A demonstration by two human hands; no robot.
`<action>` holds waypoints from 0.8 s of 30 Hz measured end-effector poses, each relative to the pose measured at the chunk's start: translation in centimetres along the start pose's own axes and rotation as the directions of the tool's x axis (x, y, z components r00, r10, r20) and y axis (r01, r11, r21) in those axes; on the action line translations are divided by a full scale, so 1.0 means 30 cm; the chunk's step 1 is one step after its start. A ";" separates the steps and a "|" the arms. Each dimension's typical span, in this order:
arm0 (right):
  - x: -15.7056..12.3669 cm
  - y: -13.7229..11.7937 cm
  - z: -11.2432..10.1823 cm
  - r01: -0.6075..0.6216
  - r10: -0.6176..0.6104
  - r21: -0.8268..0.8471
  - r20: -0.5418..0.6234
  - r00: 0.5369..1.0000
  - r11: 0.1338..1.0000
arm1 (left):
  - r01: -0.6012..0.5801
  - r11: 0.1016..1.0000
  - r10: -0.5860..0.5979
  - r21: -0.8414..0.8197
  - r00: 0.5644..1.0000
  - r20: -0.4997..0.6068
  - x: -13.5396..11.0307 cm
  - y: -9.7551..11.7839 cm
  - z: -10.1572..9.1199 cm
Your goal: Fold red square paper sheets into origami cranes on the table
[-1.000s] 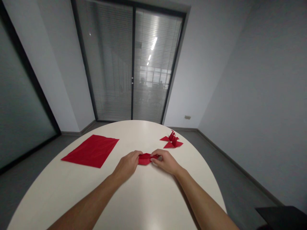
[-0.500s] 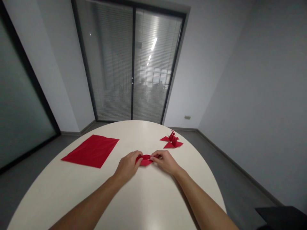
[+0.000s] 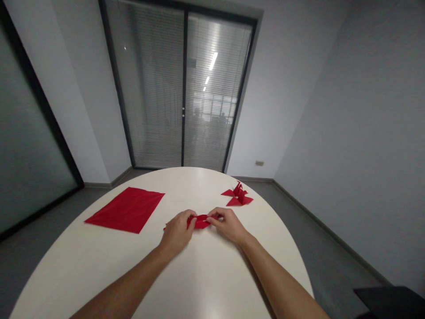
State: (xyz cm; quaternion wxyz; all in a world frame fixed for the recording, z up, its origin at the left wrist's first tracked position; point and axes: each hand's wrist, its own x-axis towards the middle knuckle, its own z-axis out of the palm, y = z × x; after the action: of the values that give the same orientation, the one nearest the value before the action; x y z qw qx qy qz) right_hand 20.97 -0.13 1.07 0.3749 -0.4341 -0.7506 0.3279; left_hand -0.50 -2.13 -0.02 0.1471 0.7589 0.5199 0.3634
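A small piece of folded red paper (image 3: 201,222) is held between my two hands, low over the middle of the table. My left hand (image 3: 178,229) pinches its left part, thumb on the near side; a red tip pokes out past the left edge of that hand. On the opposite end, my right hand (image 3: 228,224) grips the paper between thumb and fingers. Much of the paper lies hidden behind the fingers, so its exact folds do not show.
A flat red paper sheet (image 3: 128,210) lies to the left on the round white table (image 3: 172,283). Red folded paper cranes (image 3: 239,195) stand at the right, beyond my right hand. A black object (image 3: 392,301) shows at the lower right corner.
The folded paper has shifted slightly between my fingers, and its red tip now shows left of my left hand. Both hands keep nearly the same place.
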 end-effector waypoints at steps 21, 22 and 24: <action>0.030 0.071 0.010 -0.146 0.198 0.366 -0.108 0.974 0.919 | -0.047 0.998 0.050 0.045 0.997 -0.056 -0.004 0.005 -0.001; 0.031 0.069 0.010 -0.143 0.201 0.390 -0.112 0.973 0.910 | -0.022 0.999 0.024 0.026 0.998 -0.064 -0.004 0.004 0.001; 0.032 0.064 0.008 -0.144 0.205 0.421 -0.102 0.974 0.895 | 0.046 0.999 -0.047 -0.023 0.996 -0.069 -0.003 0.002 0.009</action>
State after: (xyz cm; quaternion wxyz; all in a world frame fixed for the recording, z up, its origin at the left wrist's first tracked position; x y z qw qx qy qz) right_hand 21.21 1.47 -0.36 0.4798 -0.4335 -0.5939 0.4788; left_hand -0.29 -2.19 -0.21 0.1456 0.7318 0.5383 0.3918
